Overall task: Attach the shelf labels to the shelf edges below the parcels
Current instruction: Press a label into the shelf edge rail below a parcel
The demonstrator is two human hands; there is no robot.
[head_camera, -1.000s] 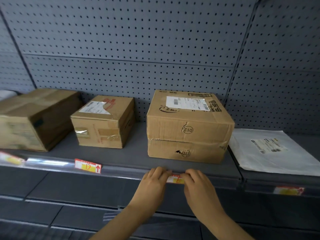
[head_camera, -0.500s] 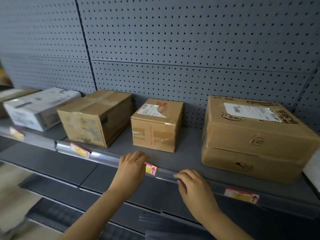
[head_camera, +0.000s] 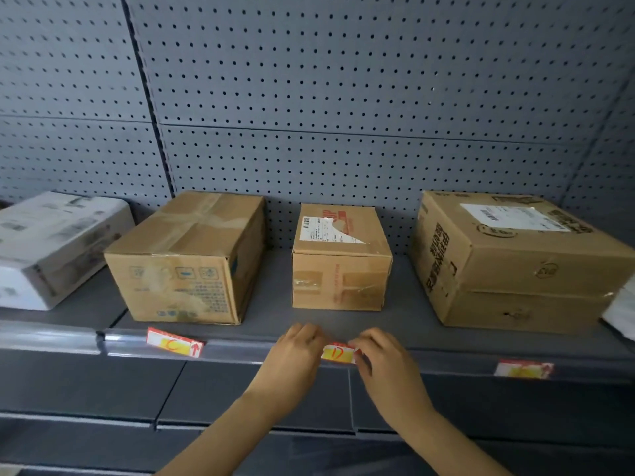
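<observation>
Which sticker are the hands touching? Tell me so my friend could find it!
Look along the grey shelf edge under the row of boxes. Below the small middle box, the left hand and right hand pinch a red-and-yellow label. It alone sits between fingers and shows a red D.

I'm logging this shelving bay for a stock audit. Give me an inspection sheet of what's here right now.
Surface: grey shelf with a clear edge strip.
Job's things: four parcels; middle label below the small box; left label; right label.
Clutter: white packet at right edge.
Grippers: left hand and right hand pinch the middle label's ends.
Cables: nothing seen.
Surroundings: pegboard wall.
</observation>
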